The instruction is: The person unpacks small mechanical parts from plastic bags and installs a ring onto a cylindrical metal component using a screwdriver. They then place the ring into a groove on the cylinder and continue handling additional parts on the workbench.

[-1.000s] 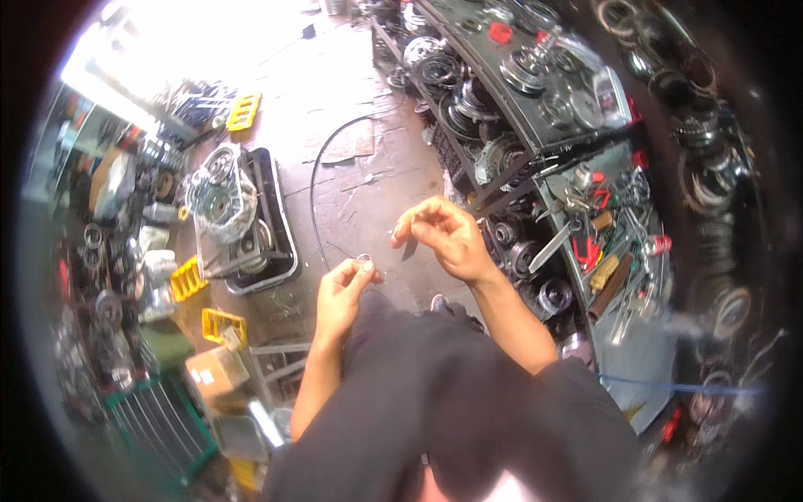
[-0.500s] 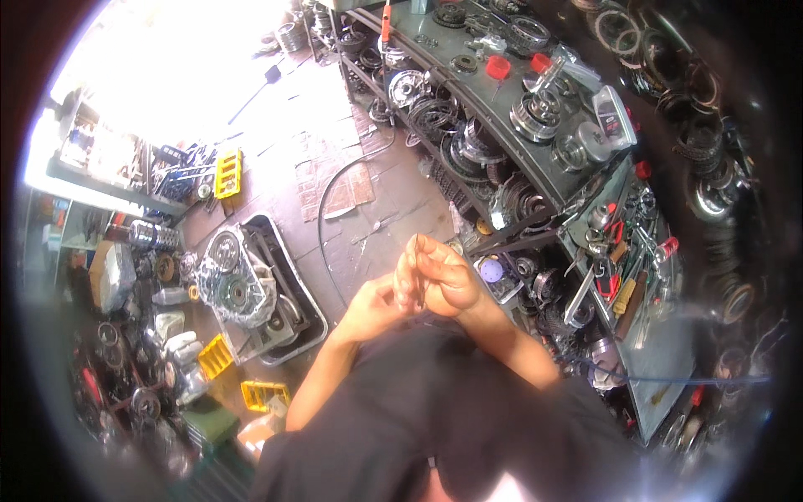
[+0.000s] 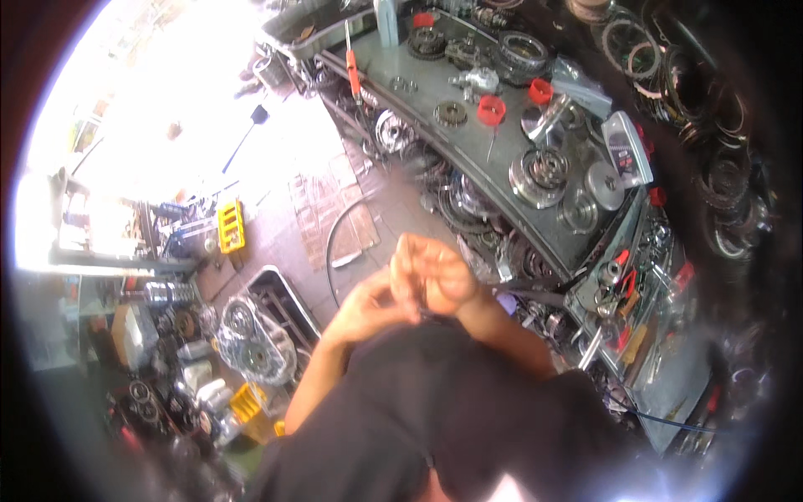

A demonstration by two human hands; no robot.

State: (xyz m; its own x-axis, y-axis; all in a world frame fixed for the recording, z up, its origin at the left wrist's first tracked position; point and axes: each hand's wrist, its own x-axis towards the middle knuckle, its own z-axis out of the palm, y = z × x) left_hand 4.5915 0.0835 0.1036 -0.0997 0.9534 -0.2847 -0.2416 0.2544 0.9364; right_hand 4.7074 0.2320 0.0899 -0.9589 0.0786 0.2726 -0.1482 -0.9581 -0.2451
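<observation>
In front of my chest, my left hand (image 3: 370, 308) and my right hand (image 3: 437, 276) are together and touching. The right palm is turned partly up, with its fingers curled inward. My left fingers bend against the right hand's fingers, thumb close to them. Anything between them is hidden or too small to make out. Both hands are in the air above the floor, apart from the bench on the right.
A metal workbench (image 3: 410, 110) at right carries a round metal drum (image 3: 538, 177), a red plastic cap (image 3: 492, 110) and a white bottle (image 3: 626, 149). An open gear housing (image 3: 256, 341) stands left, near a yellow crate (image 3: 231, 226). A dark hose (image 3: 329, 261) lies on the floor.
The view has shifted, bringing more of the bench into sight. My hands stay together, the right fingers slightly more curled and the left hand a little further right.
</observation>
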